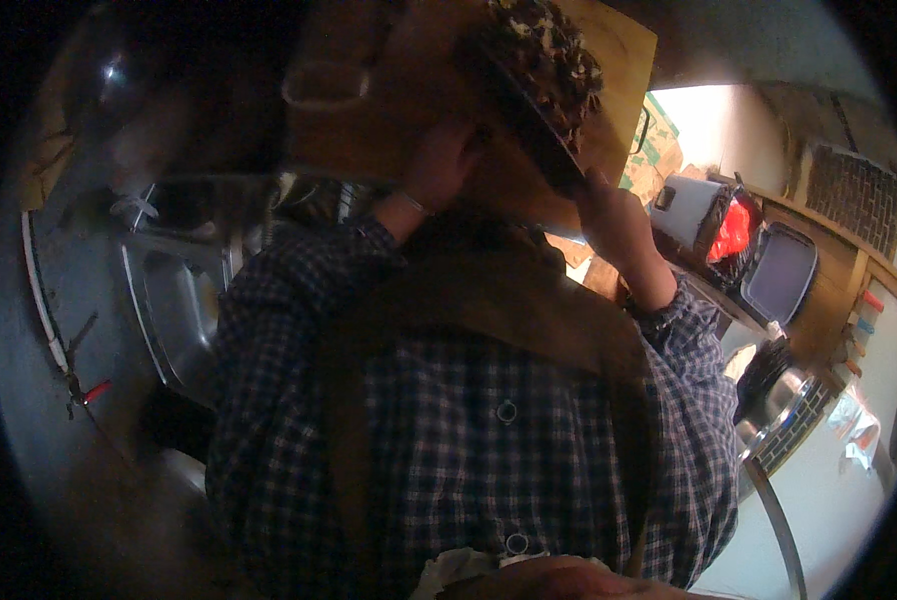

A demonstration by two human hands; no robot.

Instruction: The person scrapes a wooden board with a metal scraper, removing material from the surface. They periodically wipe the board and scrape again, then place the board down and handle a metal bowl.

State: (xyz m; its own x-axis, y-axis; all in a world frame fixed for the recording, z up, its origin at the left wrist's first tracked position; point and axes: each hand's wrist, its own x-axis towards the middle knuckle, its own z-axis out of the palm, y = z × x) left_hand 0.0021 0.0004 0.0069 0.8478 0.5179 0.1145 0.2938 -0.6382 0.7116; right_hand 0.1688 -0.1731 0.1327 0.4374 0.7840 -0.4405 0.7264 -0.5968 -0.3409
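My right hand (615, 221) is closed around the handle end of a large dark-bladed kitchen knife (535, 120). The blade slants up and left across a wooden cutting board (632, 64). Along its far side lies a heap of chopped dark brown food with pale bits (557, 64); what kind of food it is I cannot tell. My left hand (452, 157) is low over the shadowed near part of the board, left of the knife. Its fingers are lost in the dark, so whether they hold anything is unclear.
To the left is a stainless steel sink (182, 300). At the right stands a light bin (685, 206) with a dark liner and a red plastic bag (733, 229), beside a grey tray or lid (778, 270). Shiny metal bowls (787, 391) are farther right. Deep shadow covers the upper left.
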